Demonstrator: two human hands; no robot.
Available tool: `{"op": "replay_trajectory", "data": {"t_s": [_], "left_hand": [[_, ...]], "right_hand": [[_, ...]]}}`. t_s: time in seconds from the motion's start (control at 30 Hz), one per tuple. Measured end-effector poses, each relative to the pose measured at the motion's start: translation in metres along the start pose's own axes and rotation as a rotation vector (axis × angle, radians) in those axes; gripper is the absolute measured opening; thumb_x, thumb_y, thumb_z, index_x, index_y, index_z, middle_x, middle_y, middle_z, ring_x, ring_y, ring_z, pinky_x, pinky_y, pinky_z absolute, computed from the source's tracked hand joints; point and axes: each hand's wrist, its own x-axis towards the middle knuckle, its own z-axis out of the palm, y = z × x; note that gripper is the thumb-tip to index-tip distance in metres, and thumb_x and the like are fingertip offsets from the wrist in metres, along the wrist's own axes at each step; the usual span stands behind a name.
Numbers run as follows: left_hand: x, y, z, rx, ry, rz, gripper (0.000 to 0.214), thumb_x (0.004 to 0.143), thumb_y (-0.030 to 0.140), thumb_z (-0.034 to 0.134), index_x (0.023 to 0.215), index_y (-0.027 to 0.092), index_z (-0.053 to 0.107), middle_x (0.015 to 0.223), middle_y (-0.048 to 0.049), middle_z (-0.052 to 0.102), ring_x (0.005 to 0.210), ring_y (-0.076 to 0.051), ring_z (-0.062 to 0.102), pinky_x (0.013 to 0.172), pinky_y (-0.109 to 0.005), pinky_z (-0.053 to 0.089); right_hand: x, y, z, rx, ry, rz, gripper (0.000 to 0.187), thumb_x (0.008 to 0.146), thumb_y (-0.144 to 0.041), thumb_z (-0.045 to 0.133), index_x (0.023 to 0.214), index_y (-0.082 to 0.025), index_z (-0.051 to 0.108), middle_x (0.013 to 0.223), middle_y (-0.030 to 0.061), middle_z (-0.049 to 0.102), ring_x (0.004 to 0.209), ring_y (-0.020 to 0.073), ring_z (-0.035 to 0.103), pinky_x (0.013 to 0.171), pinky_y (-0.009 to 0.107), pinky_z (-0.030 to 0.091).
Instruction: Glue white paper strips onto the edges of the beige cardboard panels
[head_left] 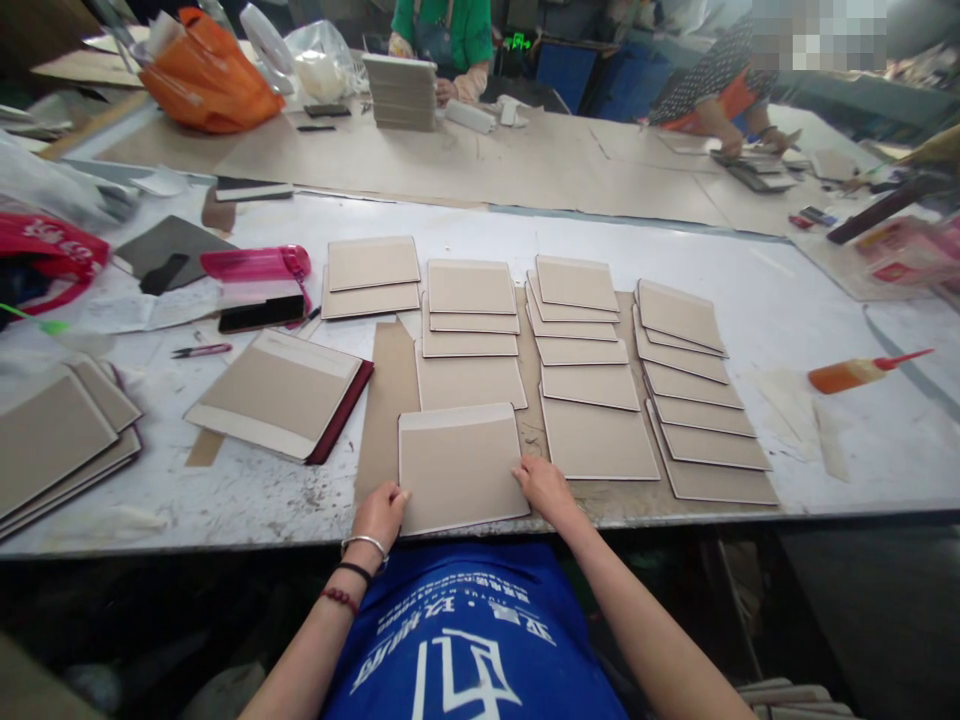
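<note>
Beige panel [461, 455] at the lower centre of the frame, lying nearly flat at the near edge of the table [289, 508] and held from 2 sides. The left hand [382, 513] is closed in a pinch on its lower left edge; the right hand [545, 487] has thumb and fingertips drawn together on its right edge, though how firmly they press cannot be told. For good handling, the 2 grips should probably stay light and level, so that the thin sheet neither bows nor skews; holding by the rims would also keep the face unmarked. Material: the panel is a matt, smooth rectangle with a paler band along its top and a dark rim. Similar panels [600, 440] overlap like roof tiles in 4 columns from the centre to the right of the frame, partly over a brown sheet [382, 400]. At left centre, a stack [270, 395] shows a glossy maroon side; at far right lies a slender-nosed bottle [847, 376] with amber contents.
</note>
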Motion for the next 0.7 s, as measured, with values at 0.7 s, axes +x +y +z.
{"op": "replay_trajectory", "data": {"t_s": [0.7], "left_hand": [[-0.0025, 0.0043, 0.0013, 0.021, 0.026, -0.039, 0.018, 0.08, 0.024, 0.048, 0.063, 0.02, 0.052, 0.064, -0.002, 0.061, 0.066, -0.016, 0.056, 0.06, -0.024, 0.035]], "right_hand": [[0.002, -0.0025, 0.0032, -0.024, 0.002, 0.011, 0.022, 0.089, -0.029, 0.041, 0.096, -0.016, 0.058, 0.101, 0.0112, 0.063, 0.095, 0.0204, 0.057, 0.074, 0.027, 0.037]]}}
